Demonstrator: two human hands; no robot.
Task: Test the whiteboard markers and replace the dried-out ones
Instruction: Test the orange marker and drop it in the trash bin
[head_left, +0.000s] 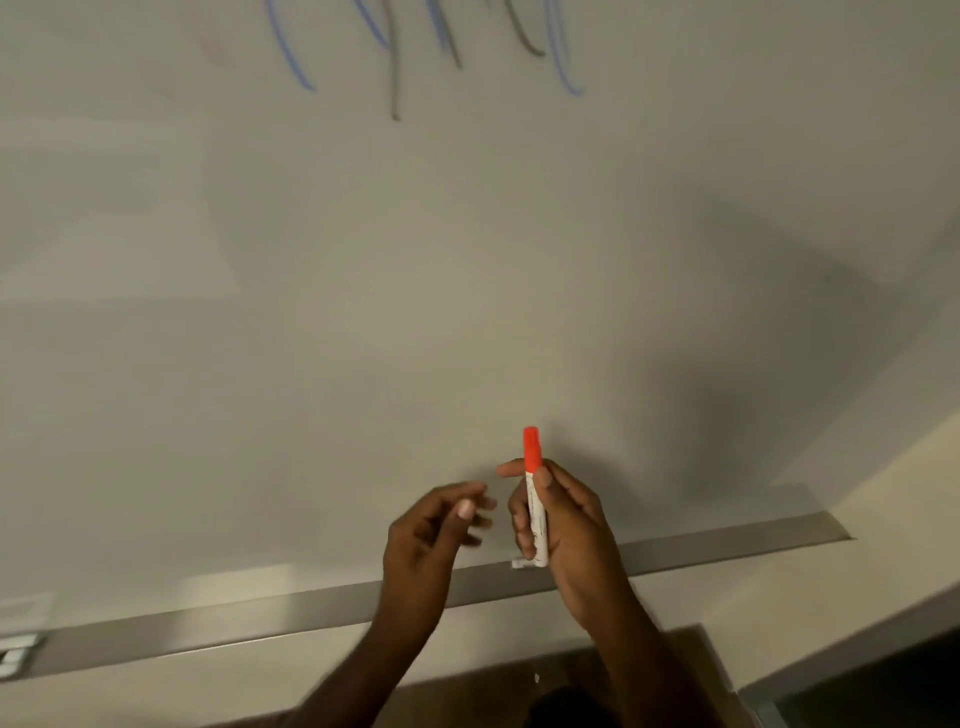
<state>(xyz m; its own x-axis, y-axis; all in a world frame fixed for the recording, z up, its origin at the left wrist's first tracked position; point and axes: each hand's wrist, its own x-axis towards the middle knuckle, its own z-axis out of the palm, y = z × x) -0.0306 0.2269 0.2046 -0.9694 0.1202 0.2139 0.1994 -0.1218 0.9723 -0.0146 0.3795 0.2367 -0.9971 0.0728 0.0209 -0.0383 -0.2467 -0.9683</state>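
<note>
A white marker with a red cap (535, 499) stands upright in my right hand (566, 525), cap on and pointing up, just in front of the whiteboard (415, 286). My left hand (431, 540) hovers a little to the marker's left, blurred, with its fingers loosely curled and apart and nothing in it. Blue and grey test strokes (395, 57) mark the top of the board. Behind my right hand, the end of another white marker (517, 564) lies on the metal tray (701, 540) under the board.
The metal tray runs along the board's bottom edge from lower left to right. Some pale objects (21, 649) sit at its far left end. A brown surface (571, 675) lies below, and a wall corner (909, 467) is at the right.
</note>
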